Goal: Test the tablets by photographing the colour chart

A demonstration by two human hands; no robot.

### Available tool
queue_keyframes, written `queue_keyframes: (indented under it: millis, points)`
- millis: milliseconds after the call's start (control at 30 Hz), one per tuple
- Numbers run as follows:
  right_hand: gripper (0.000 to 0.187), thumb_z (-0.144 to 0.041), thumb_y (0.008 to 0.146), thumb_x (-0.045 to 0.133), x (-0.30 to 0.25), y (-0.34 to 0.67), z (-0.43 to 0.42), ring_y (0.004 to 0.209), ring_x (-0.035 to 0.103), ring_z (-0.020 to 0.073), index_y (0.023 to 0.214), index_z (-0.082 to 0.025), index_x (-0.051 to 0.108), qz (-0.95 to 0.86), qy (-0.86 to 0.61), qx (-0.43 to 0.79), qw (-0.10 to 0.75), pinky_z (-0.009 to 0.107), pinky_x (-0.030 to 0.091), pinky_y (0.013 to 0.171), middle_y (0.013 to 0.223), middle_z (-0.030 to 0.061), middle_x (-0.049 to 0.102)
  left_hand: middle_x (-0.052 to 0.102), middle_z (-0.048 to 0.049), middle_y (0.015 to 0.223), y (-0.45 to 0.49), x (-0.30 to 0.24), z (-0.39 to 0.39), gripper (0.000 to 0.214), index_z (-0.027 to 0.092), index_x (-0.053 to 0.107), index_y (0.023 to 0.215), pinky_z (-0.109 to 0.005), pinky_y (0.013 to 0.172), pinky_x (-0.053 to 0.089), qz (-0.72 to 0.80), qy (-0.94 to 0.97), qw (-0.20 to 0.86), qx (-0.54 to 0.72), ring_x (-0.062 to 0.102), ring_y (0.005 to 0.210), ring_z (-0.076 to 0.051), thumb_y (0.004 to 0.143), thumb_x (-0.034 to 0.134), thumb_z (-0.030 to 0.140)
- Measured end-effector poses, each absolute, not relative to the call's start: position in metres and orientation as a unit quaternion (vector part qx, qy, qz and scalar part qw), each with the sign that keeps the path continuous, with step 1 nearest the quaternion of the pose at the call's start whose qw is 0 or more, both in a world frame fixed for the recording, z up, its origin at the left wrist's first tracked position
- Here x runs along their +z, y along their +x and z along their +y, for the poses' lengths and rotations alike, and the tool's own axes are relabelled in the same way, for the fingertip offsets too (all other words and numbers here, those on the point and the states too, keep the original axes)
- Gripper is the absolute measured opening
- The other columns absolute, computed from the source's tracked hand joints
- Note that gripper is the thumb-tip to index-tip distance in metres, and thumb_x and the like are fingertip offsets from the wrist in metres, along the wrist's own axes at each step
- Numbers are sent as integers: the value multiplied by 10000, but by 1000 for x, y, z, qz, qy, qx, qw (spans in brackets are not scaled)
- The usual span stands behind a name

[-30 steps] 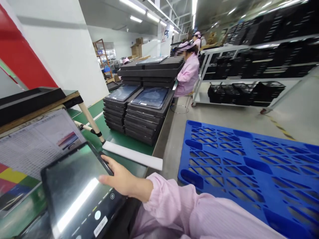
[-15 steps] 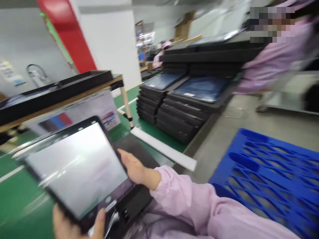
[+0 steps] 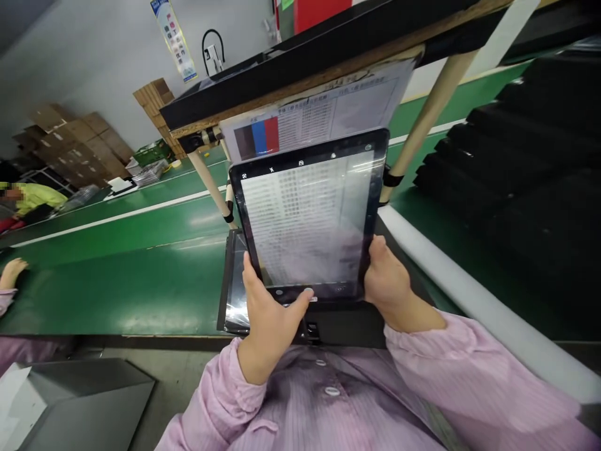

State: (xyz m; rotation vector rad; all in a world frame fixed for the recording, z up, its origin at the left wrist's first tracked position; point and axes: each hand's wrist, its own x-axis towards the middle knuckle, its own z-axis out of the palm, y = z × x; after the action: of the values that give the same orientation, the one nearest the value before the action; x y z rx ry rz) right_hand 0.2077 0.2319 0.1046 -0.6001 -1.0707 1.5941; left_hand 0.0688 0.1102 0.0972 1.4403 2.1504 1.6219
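Observation:
A black-framed tablet [image 3: 310, 219] is held tilted up in front of me. Its lit screen shows a blurred picture of printed text, with camera icons along the edges. My left hand [image 3: 272, 313] grips its lower left corner, the thumb on the round button at the bottom of the screen. Around the lower right edge, my right hand [image 3: 389, 275] is closed, with its fingers partly hidden behind the tablet. A cable plug [image 3: 310, 332] shows just below the tablet. Behind it, a printed sheet [image 3: 323, 113] with grey, blue and red blocks hangs under a shelf.
A black tray [image 3: 300, 69] lies on the shelf above. Another dark, film-covered panel [image 3: 236, 294] rests on the green bench [image 3: 141, 294]. Black foam trays [image 3: 521, 150] are stacked at right, beside a white strip [image 3: 451, 282]. Another person's hand [image 3: 13, 272] shows at far left.
My view has swung left, and the tablet now stands more upright, facing the printed sheet. The screen has gone from a pale blur to lines of text. Both hands still hold the tablet.

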Motion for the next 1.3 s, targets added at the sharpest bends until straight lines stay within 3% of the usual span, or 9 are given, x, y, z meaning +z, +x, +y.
queue_keyframes:
  millis: [367,467,567,667,767,867,1033,1167,1300]
  points:
    - [704,-846,699,673,103,207,233,1048,671,304,961,-193,638,-462,-254,661,534,430,579,813,1004,143,699,241,-257,1616,71,94,108,1253,152,106,1583,-533,1257,201,699,470,53,536,246,1528,-376,656,896,445]
    - [712,-866,691,661,102,207,233,1031,680,307,929,-195,655,-471,-262,649,537,443,587,832,963,131,705,319,-247,1593,63,89,106,1035,144,194,1567,-490,1240,266,655,484,73,575,333,1497,-340,796,785,502]
    - [710,-869,743,610,100,209,229,1095,666,312,959,-198,687,-490,-260,633,539,458,589,882,979,121,711,521,-204,1471,48,90,104,694,159,427,1470,-429,1178,383,582,446,141,666,504,1388,-295,939,579,579]
    - [695,-806,863,534,103,214,221,1320,537,294,1178,-206,687,-536,-240,602,542,464,521,1051,1216,127,672,588,-103,1449,37,98,104,645,277,548,1408,-364,1075,497,529,313,269,742,562,1333,-272,870,665,613]
    - [679,-687,975,470,117,223,212,1505,275,230,1513,-273,453,-590,-199,562,545,448,300,1240,1552,56,418,595,-24,1459,34,105,102,735,394,563,1405,-340,986,559,496,211,351,766,592,1301,-271,736,834,534]
    - [664,-628,1033,380,139,233,210,1536,153,206,1605,-316,252,-642,-149,538,525,454,185,1277,1641,-8,223,611,14,1440,38,106,99,705,457,530,1426,-374,1014,551,473,198,398,761,606,1287,-259,779,807,492]
    - [637,-542,1065,372,157,248,220,1523,196,206,1620,-294,181,-708,-155,433,536,417,175,1281,1642,-13,202,635,13,1411,48,99,99,699,460,511,1441,-358,1064,514,448,197,452,746,615,1281,-236,803,795,471]
    - [615,-502,1056,428,152,259,224,1515,227,221,1606,-284,256,-727,-212,379,532,410,181,1282,1630,-11,240,634,11,1413,61,98,101,712,455,513,1441,-329,1074,501,439,178,471,744,619,1276,-218,798,817,440]
    - [677,-659,1016,380,143,265,230,1515,236,232,1582,-292,326,-609,-230,545,529,442,198,1283,1613,-15,298,603,-13,1449,82,101,108,661,413,493,1471,-400,1131,463,444,172,522,708,590,1314,-248,864,751,449]
